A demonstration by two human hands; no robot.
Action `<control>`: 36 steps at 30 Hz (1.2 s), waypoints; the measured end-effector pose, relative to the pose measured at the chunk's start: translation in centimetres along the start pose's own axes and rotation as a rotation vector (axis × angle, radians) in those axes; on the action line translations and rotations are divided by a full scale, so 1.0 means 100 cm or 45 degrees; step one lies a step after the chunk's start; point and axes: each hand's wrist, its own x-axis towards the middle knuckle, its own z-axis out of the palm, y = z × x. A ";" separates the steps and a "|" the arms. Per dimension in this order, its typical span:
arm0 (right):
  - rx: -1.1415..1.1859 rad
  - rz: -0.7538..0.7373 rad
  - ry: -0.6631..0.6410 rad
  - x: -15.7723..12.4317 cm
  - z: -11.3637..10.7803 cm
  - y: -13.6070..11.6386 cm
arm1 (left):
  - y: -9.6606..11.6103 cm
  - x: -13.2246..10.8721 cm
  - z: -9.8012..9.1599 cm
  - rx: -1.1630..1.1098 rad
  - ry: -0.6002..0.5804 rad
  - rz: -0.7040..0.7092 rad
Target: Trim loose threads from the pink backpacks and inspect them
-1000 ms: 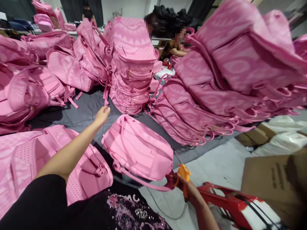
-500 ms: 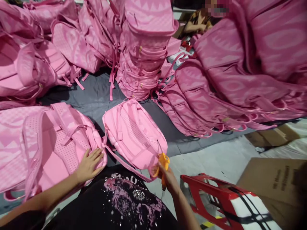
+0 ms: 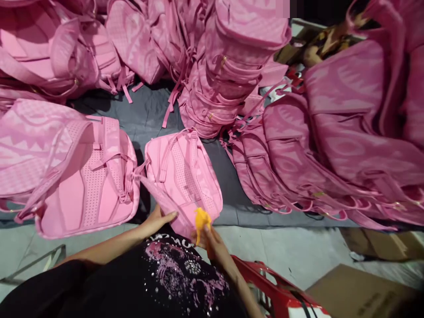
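Observation:
A pink backpack [image 3: 183, 176] lies straps-up on a dark grey cloth [image 3: 145, 112] right in front of me. My left hand [image 3: 158, 219] rests on its near left edge, fingers stretched along the fabric beside a loose strap. My right hand [image 3: 209, 238] is closed round a small yellow-orange tool [image 3: 201, 219], held against the bag's near edge. A second pink backpack [image 3: 89, 183] lies straps-up just to the left.
Tall piles of pink backpacks [image 3: 238, 66] ring the cloth at the back, left and right [image 3: 341, 137]. A red stool frame [image 3: 281, 296] and a cardboard box [image 3: 357, 293] sit at my lower right on the pale floor. Another person's arm shows behind the piles.
My left hand moved from the left backpack over to the near edge of the middle one. The right hand with the yellow tool stayed at the bag's edge. The view tilted further down.

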 end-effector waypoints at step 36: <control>-1.345 -0.373 -0.211 0.156 -0.088 -0.190 | 0.026 0.069 -0.007 -0.773 0.308 -0.469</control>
